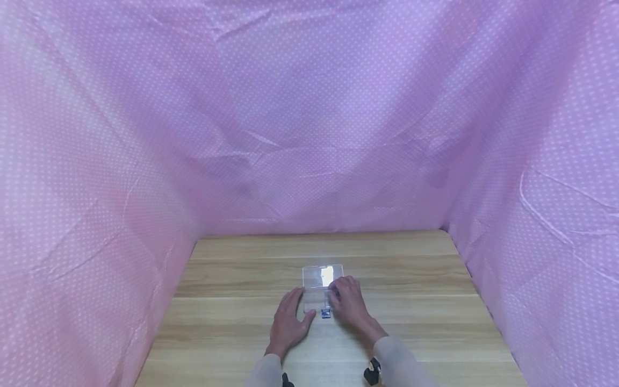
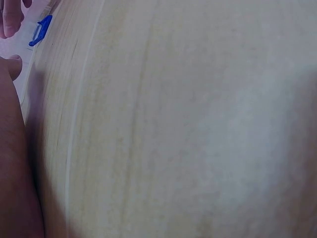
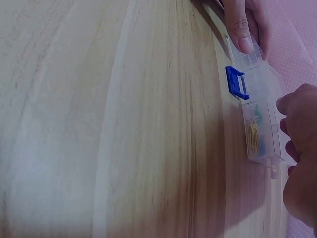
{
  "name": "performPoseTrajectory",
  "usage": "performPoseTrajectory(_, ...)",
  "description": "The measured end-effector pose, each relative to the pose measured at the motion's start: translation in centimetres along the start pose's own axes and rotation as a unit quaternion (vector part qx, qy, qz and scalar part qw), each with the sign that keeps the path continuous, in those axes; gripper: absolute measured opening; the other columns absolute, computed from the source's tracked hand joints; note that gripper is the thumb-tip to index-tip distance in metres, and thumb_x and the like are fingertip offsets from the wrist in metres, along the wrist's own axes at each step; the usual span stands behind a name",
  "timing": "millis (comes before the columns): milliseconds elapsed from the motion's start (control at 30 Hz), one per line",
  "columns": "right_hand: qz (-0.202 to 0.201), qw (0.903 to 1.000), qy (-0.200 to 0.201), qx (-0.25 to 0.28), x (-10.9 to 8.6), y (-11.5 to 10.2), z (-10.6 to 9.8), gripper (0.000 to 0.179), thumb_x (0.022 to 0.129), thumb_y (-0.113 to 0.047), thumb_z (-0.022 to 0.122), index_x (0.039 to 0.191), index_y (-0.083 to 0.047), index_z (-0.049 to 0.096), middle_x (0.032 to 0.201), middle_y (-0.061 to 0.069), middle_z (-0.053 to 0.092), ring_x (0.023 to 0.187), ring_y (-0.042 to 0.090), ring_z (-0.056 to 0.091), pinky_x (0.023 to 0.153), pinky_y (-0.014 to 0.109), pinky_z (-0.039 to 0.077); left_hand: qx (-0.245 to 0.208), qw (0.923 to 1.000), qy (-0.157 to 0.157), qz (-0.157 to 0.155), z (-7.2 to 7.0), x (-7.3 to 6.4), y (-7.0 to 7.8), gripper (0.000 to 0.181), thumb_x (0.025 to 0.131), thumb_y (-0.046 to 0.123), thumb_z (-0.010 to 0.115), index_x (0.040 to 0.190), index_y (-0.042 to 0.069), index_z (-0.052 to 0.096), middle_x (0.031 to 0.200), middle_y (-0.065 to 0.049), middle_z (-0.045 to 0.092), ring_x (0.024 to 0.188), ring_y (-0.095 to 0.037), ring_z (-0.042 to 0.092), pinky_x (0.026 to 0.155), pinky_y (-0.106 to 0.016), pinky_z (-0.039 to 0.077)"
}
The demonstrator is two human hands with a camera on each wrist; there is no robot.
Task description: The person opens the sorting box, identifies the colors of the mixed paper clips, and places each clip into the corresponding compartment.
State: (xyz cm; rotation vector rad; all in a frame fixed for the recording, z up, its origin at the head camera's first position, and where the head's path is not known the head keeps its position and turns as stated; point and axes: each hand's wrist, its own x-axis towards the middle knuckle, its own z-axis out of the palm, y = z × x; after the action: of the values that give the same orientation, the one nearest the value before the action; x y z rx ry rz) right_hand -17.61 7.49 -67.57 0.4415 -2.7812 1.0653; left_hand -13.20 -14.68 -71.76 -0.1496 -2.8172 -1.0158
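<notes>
A clear plastic compartment box [image 1: 314,299] lies on the wooden table with its transparent lid [image 1: 313,276] swung back, away from me. A blue latch [image 3: 237,83] sticks out from its near side. My left hand [image 1: 288,322] holds the box's left end, thumb at the front edge and fingers at the far side. Over the right part is my right hand [image 1: 352,304], its fingers bent at the compartments; whether they pinch anything is hidden. Gold paper clips [image 3: 252,137] show through the right end's wall, with green and blue pieces beside them.
The wooden table [image 1: 232,322] spreads around the box on all sides. Pink dotted cloth [image 1: 329,188] hangs behind the table and along its left and right sides.
</notes>
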Motion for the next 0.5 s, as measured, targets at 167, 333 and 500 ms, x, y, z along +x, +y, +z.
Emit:
performPoseTrajectory(167, 0.016, 0.9998, -0.007, 0.004, -0.12, 0.07, -0.08, 0.015, 0.102, -0.020, 0.080, 0.115, -0.013, 0.078, 0.117, 0.002, 0.078, 0.124, 0.027, 0.065, 0.119, 0.056, 0.053, 0.001, 0.9999, -0.010, -0.010, 0.00, 0.08, -0.01, 0.076, 0.101, 0.052, 0.080, 0.166, 0.020, 0.056, 0.171, -0.012, 0.059, 0.161, -0.041, 0.052, 0.136, -0.064, 0.044)
performPoseTrajectory(333, 0.012, 0.9999, 0.002, 0.006, -0.26, 0.12, -0.12, 0.024, 0.100, -0.022, 0.083, 0.121, -0.010, 0.078, 0.127, 0.007, 0.077, 0.130, 0.032, 0.064, 0.121, 0.059, 0.052, 0.000, 0.9998, -0.014, -0.014, 0.05, 0.10, -0.08, 0.075, 0.101, 0.052, 0.079, 0.166, 0.020, 0.056, 0.171, -0.011, 0.058, 0.162, -0.041, 0.052, 0.137, -0.064, 0.043)
performPoseTrajectory(500, 0.008, 1.0000, 0.005, 0.001, -0.51, 0.03, -0.31, 0.035, 0.099, -0.024, 0.085, 0.129, -0.008, 0.076, 0.139, 0.013, 0.073, 0.136, 0.037, 0.063, 0.123, 0.062, 0.052, -0.002, 0.9998, -0.012, -0.015, 0.03, 0.09, -0.08, 0.075, 0.101, 0.052, 0.079, 0.165, 0.020, 0.056, 0.171, -0.011, 0.059, 0.162, -0.041, 0.052, 0.137, -0.064, 0.043)
